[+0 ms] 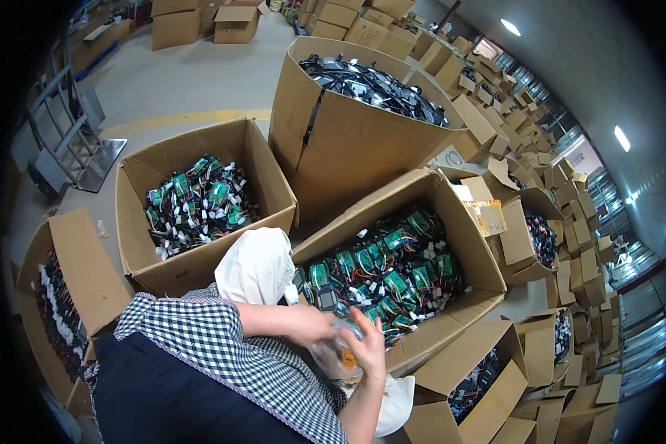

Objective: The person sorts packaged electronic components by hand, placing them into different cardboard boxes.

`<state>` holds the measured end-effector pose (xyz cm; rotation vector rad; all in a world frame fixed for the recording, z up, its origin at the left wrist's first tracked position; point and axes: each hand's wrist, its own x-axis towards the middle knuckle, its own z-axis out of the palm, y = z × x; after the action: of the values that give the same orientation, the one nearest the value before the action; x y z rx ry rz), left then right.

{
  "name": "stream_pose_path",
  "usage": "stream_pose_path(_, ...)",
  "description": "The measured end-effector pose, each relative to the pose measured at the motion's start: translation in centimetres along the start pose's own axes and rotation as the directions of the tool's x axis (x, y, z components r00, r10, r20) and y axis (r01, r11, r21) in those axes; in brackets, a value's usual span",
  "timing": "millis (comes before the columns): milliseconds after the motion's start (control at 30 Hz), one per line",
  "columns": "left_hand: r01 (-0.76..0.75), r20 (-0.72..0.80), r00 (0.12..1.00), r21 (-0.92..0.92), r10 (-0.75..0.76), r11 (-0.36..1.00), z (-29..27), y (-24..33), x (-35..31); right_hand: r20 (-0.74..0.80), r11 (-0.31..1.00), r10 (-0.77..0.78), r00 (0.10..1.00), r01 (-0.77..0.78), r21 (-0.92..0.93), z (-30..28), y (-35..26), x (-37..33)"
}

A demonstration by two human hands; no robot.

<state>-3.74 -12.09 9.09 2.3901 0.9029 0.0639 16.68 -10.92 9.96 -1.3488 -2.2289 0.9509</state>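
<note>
On my feed, the left hand [308,325] curls against a clear plastic bag [325,360] — its grip I can't tell. The right hand [366,346] spreads its fingers opposite, pinch unclear. Beyond both, a carton [451,318] of circuit boards [396,283] sits close — presumably for easy reach.

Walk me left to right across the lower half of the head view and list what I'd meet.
Leftmost box → left sleeve → left hand → right hand → box of dark parts.
</note>
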Motion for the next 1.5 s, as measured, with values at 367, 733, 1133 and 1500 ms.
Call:
stream_pose_path(367, 0.294, 0.298, 0.928, -0.954, -0.225, -0.052, -0.1, -3.3, -1.2, -0.226, 0.981, -0.192, 0.955, 0.193, -0.014, -0.3, -1.3, 1.1)
stream_pose_path(733, 0.375, 0.388, 0.897, -0.921, -0.213, -0.102, -2.5, -7.3, -0.2, -0.415, 0.694, -0.212, 0.885, 0.435, 0.573, 3.0, 3.2, 3.6)
stream_pose_path(1133, 0.288, 0.115, 0.946, -0.731, -0.304, 0.619, -3.9, -8.8, -2.6, -0.413, 0.567, 0.496, 0.764, 0.075, 0.820, 0.1, 7.3, 6.5)
stream_pose_path(1500, 0.532, -0.570, 0.304, -0.563, -0.764, 0.632, -6.7, -17.0, -8.0, -0.328, 0.941, 0.238, 0.914, -0.300, -0.154, 7.5, 15.4, 10.1)
